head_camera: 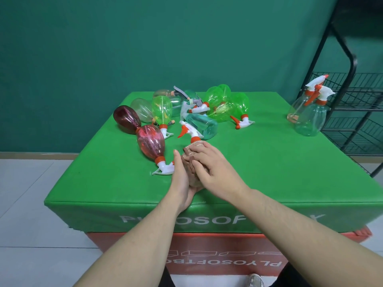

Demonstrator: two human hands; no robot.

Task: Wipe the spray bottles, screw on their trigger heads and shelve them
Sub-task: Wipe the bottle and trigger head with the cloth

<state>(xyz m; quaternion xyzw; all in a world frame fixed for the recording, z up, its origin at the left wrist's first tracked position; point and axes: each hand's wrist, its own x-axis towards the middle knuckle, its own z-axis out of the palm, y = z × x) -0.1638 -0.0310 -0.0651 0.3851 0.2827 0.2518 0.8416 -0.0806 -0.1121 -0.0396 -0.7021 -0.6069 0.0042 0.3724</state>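
The person's left hand (182, 181) cups the underside of a bottle wrapped in a pinkish-brown ribbed cloth (191, 162), thumb straight up along its left side. The right hand (215, 164) lies over the top of the cloth, fingers curved around it and pressing it onto the bottle. The bottle's body is hidden by the cloth; only its white trigger head with orange collar and nozzle (189, 132) sticks out toward 12 o'clock.

This bundle sits near the front middle of the green padded box top (279, 162). Just at 9 o'clock of the left hand lies a translucent red plastic spray bottle (150, 141), its white trigger head touching the left thumb's base. A darker red bottle (126, 119) lies at 10 o'clock from it. At 12 o'clock, a heap of translucent green, teal and clear spray bottles (219, 104) lies jumbled on their sides.

At 2 o'clock, at the box's right edge, 2 clear spray bottles with white-and-orange trigger heads (310, 112) stand upright beside a black wire shelf rack (356, 96).
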